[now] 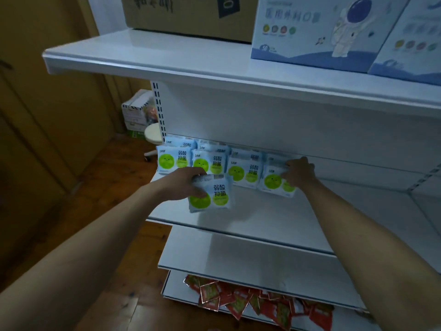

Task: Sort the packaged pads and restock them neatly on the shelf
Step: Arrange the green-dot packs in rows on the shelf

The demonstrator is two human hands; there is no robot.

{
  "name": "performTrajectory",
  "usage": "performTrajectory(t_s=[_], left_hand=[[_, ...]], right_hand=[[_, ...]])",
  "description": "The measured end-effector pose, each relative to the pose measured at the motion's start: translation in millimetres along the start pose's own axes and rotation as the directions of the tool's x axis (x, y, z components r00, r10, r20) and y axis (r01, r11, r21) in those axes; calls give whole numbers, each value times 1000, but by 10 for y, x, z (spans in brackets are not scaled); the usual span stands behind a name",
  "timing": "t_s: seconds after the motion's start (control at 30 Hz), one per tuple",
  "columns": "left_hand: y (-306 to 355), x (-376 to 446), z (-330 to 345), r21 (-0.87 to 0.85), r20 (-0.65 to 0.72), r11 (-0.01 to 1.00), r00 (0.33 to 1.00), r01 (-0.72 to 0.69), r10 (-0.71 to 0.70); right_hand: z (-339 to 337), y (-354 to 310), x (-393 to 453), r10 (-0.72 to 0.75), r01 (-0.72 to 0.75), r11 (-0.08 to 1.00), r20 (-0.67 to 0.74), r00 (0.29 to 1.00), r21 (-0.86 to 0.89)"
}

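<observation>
On the smooth white metal shelf (238, 218), the left hand (186, 185) grips a glossy, squarish pad packet (211, 194) upright, print facing outward, while the right hand (299, 172) pinches the row's rightmost soft packet (274, 181).

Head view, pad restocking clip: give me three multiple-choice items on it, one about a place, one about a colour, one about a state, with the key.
1. Where do the red packets lie?
A. top shelf
B. lowest shelf
C. the stool

2. What colour are the round marks on the pad packs?
A. green
B. red
C. purple

3. What is the left hand doing?
A. hanging idle
B. gripping a pad pack
C. pressing the cardboard box

Key: 1 B, they sit heaped on the bottom board. 2 A, each pack front shows green circles. 3 B, its fingers curl round the held pack above the middle shelf, while the right hand grips the row's last pack.
</observation>
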State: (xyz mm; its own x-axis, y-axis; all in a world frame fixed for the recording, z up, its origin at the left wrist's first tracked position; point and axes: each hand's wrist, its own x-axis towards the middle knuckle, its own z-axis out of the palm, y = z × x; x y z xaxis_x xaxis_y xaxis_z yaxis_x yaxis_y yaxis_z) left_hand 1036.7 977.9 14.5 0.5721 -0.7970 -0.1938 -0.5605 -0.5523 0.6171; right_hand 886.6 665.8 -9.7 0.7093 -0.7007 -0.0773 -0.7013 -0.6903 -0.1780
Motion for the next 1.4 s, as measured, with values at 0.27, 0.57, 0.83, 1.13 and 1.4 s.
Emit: performTrajectory(t_s=[0.27,0.57,0.83,1.13,1.4], left_hand=[[-222,172,7,39,44,999,999,11,-13],[-365,85,-5,24,88,1000,996,-5,3],[-662,-96,33,-225,-127,973,989,47,-77],[-1041,199,-146,-399,-466,905,817,148,-339],[-1209,431,-83,-316,-482,927,808,199,-338]], right_hand=[[224,-152,220,65,-56,993,-81,995,106],[-64,-929,-586,-401,249,797,173,899,550],[571,-1602,-888,-468,306,722,113,876,620],[757,-2455,-321,-362,339,664,-110,926,666],[987,-2637,-24,-385,457,773,-247,889,440]])
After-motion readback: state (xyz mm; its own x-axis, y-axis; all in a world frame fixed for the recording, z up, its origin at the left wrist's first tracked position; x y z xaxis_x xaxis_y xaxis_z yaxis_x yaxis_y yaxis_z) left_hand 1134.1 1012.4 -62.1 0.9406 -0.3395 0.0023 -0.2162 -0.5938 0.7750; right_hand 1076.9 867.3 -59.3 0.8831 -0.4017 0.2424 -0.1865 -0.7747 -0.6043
